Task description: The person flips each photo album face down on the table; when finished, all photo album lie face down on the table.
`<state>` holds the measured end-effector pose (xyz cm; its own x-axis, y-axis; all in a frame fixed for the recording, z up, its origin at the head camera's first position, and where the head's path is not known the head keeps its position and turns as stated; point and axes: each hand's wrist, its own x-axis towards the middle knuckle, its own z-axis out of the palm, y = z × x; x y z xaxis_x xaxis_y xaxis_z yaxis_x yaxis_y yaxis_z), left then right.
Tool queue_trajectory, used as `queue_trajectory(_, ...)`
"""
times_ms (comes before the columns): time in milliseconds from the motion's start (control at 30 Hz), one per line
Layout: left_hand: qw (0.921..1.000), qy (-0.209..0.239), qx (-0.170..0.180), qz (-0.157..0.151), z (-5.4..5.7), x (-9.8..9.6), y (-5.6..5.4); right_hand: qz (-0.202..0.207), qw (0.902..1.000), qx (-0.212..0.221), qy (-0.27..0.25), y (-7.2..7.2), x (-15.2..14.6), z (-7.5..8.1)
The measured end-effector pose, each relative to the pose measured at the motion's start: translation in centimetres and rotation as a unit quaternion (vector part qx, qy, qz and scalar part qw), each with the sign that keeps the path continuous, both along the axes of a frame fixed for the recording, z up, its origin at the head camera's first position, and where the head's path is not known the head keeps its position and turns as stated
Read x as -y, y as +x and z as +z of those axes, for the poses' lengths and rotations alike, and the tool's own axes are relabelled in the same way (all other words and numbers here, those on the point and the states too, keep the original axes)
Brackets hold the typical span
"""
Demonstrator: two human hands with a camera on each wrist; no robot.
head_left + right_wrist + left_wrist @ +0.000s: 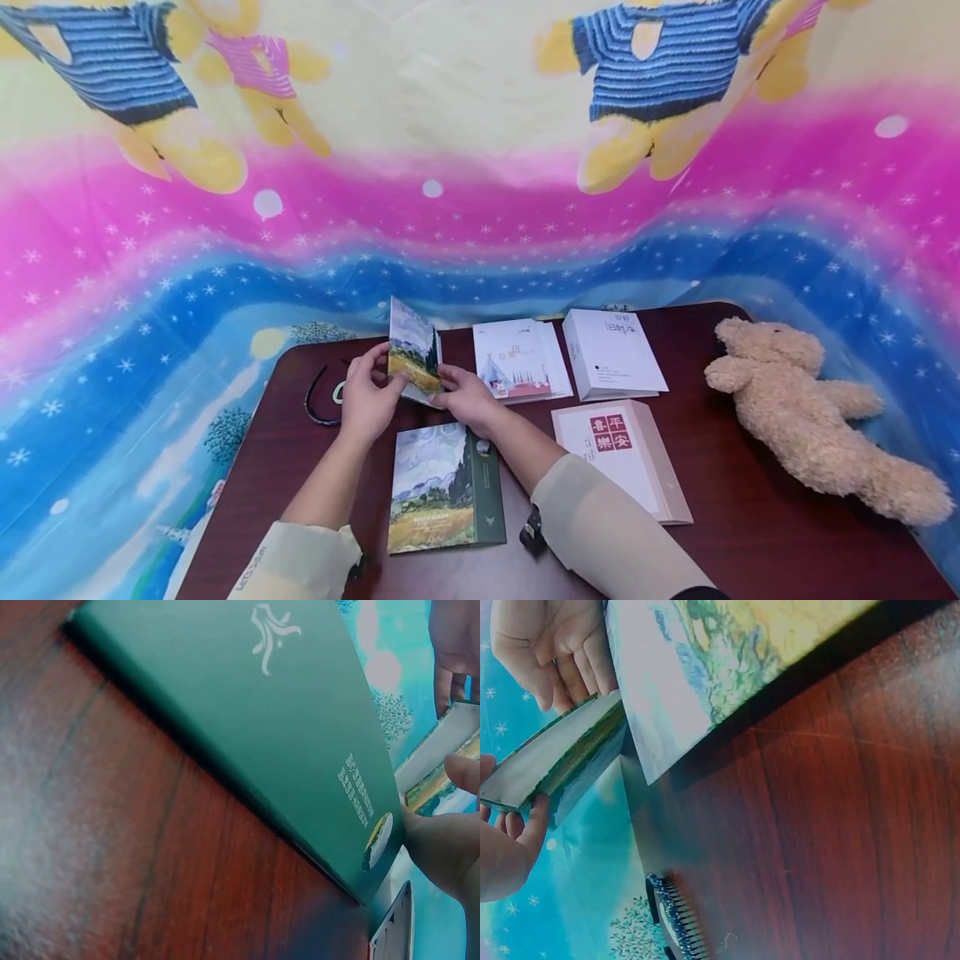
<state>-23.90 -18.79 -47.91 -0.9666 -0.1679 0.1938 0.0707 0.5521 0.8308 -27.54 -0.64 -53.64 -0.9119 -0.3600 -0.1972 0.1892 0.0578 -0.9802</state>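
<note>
Book (414, 346) at centre of frame, raised and tilted near the far edge of the desk (750, 533). Thin, rectangular, stiff-looking; painted cover of lilac sky, dark trees, yellow field. Left wrist view gives a pale flat strip between dark green edges.

Left hand (367, 402): grip narrow, holding the book at its left edge, thumb on the cover. Right hand (472, 402): grip narrow too, holding the lower right edge. Sleeves (622, 521) pale, smooth.

Case (431, 487) lies lower centre, just below the hands: same painting, smooth dark green side with a pale emblem. Band (318, 408) left of the left hand, dark and curved; toothed and beaded in the left wrist view.

Right of centre, three boxy pieces: tent box (510, 362), white box (618, 358), seal box (611, 458) with red square characters. Bear (795, 408) at right, tan curly plush, lying. Desk dark red-brown, streaky wood grain, glossy. Backdrop (450, 217): printed cloth, soft folds.
</note>
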Motion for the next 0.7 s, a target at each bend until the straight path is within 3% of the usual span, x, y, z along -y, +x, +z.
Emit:
queue_trajectory(333, 0.9985, -0.052, -0.003, -0.018, 1.2, -0.3, -0.3, 0.015, 0.9998, 0.007, -0.008, 0.1, 0.4, 0.4)
queue_trajectory(700, 0.9945, -0.096, 0.007, -0.042, 2.6, -0.9, 0.1, 0.037, 0.9992, 0.01, -0.006, 0.3, 0.6, 0.3)
